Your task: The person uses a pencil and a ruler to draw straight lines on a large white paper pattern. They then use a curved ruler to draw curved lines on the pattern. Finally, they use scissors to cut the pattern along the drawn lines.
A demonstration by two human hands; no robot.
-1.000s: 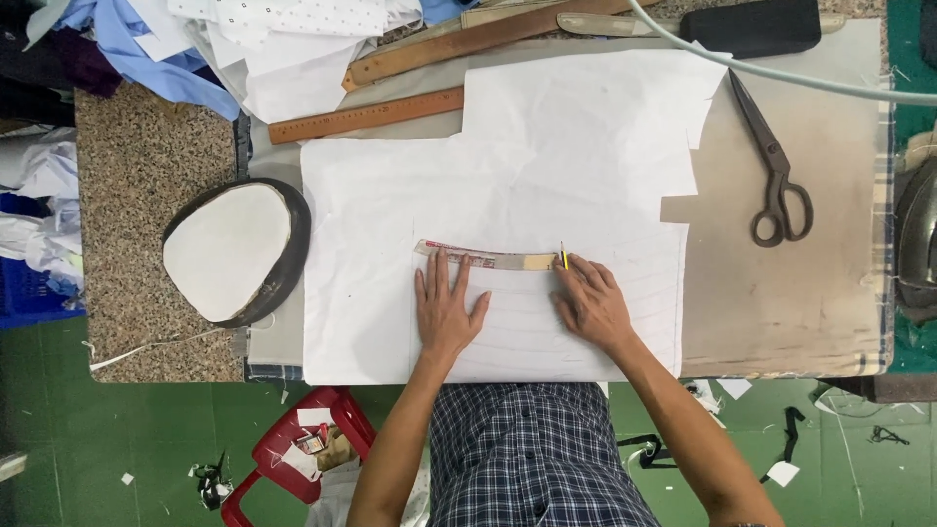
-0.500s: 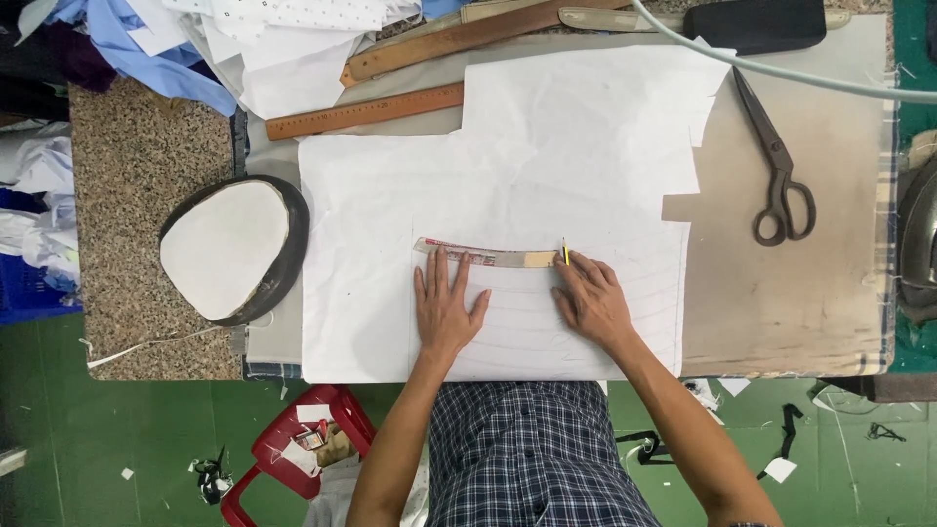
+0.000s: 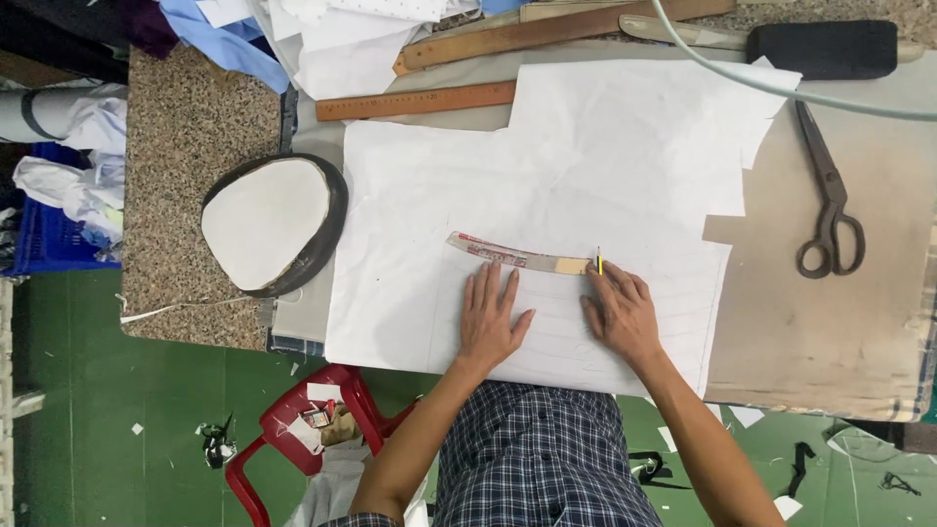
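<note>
At frame centre, the left hand (image 3: 493, 322) lies flat, pinning a thin, flexible curved ruler (image 3: 517, 256) on limp white fabric (image 3: 547, 166); the right hand (image 3: 620, 312) pinches a yellow pencil (image 3: 599, 260) at its end.

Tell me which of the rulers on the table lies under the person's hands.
The short curved ruler on the white fabric: the left hand presses beside it, the right hand holds a pencil at its end. The straight wooden rulers lie untouched.

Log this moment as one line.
left hand flat on white fabric | right hand holds pencil at curved ruler
</note>
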